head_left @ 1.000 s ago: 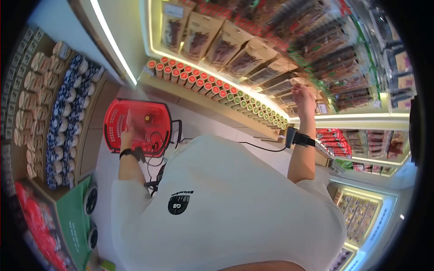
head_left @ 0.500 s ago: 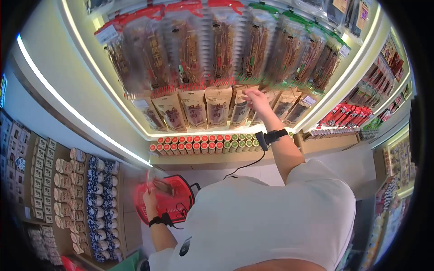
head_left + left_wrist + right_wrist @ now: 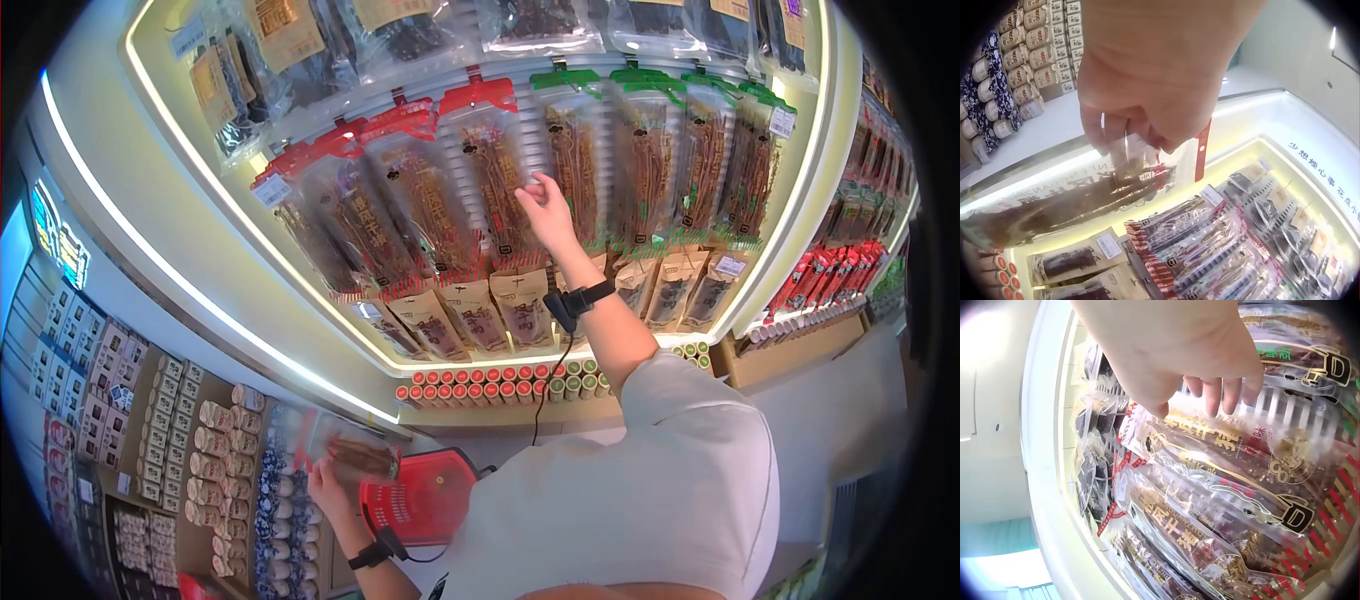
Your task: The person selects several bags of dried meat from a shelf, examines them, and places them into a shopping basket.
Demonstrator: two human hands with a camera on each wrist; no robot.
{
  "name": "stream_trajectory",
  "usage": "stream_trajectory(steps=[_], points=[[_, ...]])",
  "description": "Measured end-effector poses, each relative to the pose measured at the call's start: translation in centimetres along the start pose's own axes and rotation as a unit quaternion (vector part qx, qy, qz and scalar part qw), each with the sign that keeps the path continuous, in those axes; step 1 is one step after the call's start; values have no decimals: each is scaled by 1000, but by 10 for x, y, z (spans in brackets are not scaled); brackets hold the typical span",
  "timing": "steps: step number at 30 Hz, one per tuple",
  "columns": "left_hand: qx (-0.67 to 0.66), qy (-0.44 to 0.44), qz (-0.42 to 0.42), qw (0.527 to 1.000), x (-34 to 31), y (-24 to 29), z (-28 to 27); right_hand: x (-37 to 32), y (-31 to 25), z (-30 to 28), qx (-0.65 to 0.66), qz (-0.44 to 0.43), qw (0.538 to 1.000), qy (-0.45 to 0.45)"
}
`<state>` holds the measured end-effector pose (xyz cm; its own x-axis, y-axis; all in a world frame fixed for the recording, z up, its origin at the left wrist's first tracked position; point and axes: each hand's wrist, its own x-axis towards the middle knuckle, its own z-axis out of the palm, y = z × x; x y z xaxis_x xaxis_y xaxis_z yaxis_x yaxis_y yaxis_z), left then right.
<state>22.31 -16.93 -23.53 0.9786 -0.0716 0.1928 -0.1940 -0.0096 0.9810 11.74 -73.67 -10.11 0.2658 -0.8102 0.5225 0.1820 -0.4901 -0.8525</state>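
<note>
My left hand [image 3: 330, 492] pinches a clear plastic bag of dark dried meat strips [image 3: 362, 456] near its red top edge. In the left wrist view, the fingers of that hand [image 3: 1147, 75] curl at the end of the same bag [image 3: 1066, 203], which lies sideways beneath them. Up at the hanging row, my right hand [image 3: 547, 212] has its fingers spread a little in front of a red-topped bag of dried meat strips [image 3: 492, 165]. In the right wrist view, the fingertips of the right hand [image 3: 1179, 350] come right at that bag's front [image 3: 1229, 440].
A red shopping basket [image 3: 420, 495] stands on the floor below my left hand. Green-topped bags [image 3: 640, 160] hang to the right, brown paper pouches [image 3: 525, 310] stand underneath, and red-lidded tubes [image 3: 480, 388] line the ledge. Stacked jars [image 3: 215, 455] fill the left shelf.
My right hand has risen from the brown pouches to the hanging bags. My left hand has lifted from over the basket, carrying the bag up and left. The head view has turned and tilted upward.
</note>
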Motion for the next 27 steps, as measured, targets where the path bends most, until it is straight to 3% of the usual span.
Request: stream_trajectory(steps=[2, 3, 5, 6, 10, 13, 15, 16, 18, 22, 24, 27], points=[[17, 13, 37, 999, -13, 28, 16, 9, -10, 1, 86, 87, 987, -101], [4, 17, 27, 999, -23, 47, 29, 11, -11, 4, 93, 85, 987, -104], [-7, 23, 23, 999, -29, 56, 39, 13, -13, 9, -77, -78, 993, 35], [11, 21, 23, 999, -30, 53, 39, 16, -13, 10, -90, -124, 983, 98], [-25, 20, 9, 999, -41, 44, 53, 27, -1, 14, -95, -136, 979, 121], [-42, 21, -8, 999, -56, 50, 69, 35, 14, 16, -25, -97, 993, 55], [-46, -1, -1, 999, -63, 49, 76, 38, 14, 15, 42, -6, 999, -4], [-46, 2, -2, 999, -68, 53, 80, 37, 10, 14, 43, -6, 999, -8], [-98, -22, -63, 993, -80, 64, 90, 32, -1, 9, 121, 24, 988, -89], [-39, -31, -54, 997, -84, 55, 97, 27, -13, 18, 163, -50, 979, -110], [40, -58, 14, 997, -83, 50, 98, 22, -27, 19, 160, -62, 985, -24], [43, -32, 33, 998, -89, 64, 114, 12, -32, 23, 154, -64, 986, 19]])
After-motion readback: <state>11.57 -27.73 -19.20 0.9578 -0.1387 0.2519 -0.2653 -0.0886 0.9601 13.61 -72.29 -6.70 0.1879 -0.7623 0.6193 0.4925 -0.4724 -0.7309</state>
